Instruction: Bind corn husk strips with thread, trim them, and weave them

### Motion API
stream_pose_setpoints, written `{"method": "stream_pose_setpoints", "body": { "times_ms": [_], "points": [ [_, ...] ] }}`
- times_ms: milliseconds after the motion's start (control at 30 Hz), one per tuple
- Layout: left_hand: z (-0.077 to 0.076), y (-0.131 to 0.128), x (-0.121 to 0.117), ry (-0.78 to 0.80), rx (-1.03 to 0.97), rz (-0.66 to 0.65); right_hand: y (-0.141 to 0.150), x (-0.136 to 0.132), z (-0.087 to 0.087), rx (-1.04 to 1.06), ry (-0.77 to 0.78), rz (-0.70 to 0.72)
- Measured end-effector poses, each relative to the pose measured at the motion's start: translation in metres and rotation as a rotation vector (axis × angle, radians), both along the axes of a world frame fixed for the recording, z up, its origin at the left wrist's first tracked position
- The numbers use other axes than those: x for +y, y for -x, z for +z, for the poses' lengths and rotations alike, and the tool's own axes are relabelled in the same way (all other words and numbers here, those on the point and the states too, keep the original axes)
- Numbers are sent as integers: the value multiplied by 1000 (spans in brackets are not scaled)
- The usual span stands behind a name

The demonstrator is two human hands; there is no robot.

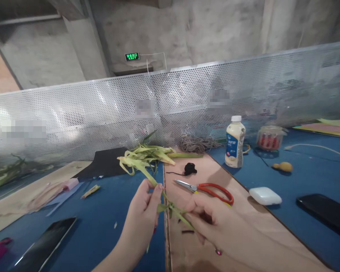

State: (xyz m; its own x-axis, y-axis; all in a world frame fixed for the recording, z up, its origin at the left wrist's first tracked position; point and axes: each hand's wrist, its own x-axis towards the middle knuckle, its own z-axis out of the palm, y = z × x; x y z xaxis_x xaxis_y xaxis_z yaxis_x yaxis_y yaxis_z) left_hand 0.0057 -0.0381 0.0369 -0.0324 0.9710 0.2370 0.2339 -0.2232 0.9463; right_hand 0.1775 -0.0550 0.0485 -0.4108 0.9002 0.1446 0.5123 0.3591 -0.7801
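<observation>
Green leaf strip (171, 207), pinched between curled fingers by left hand (144, 212) and right hand (217, 219) alike, seemed best handled with light, even tension.

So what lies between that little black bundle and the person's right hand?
In the head camera's view, the red-handled scissors lie between the black bundle and the right hand.

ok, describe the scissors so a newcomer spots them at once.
Find the pinkish-tan board running between the blue table surfaces. On it, just beyond the right hand, lie the scissors, blades pointing left. Their red handle and silver blades set them apart from the black tangle behind and the white case to the right.
</observation>
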Motion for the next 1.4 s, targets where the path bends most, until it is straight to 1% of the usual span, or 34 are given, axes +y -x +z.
{"method": "stream_pose_setpoints", "body": {
  "times_ms": [133,233,300,400,467,500,567,667,767,867,1000,1133,1267,1400],
  "points": [
    [-1,2,4,11,22,-47,-1,10,-14,115,81,18],
    [-1,2,8,42,25,-113,-3,13,-19,147,115,16],
    [1,3,8,38,50,-180,-3,14,-19,122,67,8],
    [5,6,6,-29,154,-283,-4,15,-18,33,-144,-9],
    [7,10,6,-54,217,-340,-5,17,-18,-15,-243,-7],
    [8,11,6,-52,236,-367,-6,17,-18,-16,-256,-8],
    [9,13,6,-42,257,-406,-7,19,-19,8,-235,-17],
    [9,13,7,-30,269,-437,-7,21,-20,33,-183,-1],
    [9,12,7,-26,262,-462,-6,22,-20,-5,-194,31],
    [10,11,6,-19,263,-472,-7,19,-17,-20,-200,29],
    [11,12,3,-5,287,-486,-7,13,-11,25,-170,76],
    [13,14,1,-10,293,-491,-8,9,-5,30,-166,66],
    [14,14,1,-11,265,-536,-7,5,2,13,-140,40],
    [14,15,0,6,244,-551,-7,4,4,23,-145,46]
  ]
}}
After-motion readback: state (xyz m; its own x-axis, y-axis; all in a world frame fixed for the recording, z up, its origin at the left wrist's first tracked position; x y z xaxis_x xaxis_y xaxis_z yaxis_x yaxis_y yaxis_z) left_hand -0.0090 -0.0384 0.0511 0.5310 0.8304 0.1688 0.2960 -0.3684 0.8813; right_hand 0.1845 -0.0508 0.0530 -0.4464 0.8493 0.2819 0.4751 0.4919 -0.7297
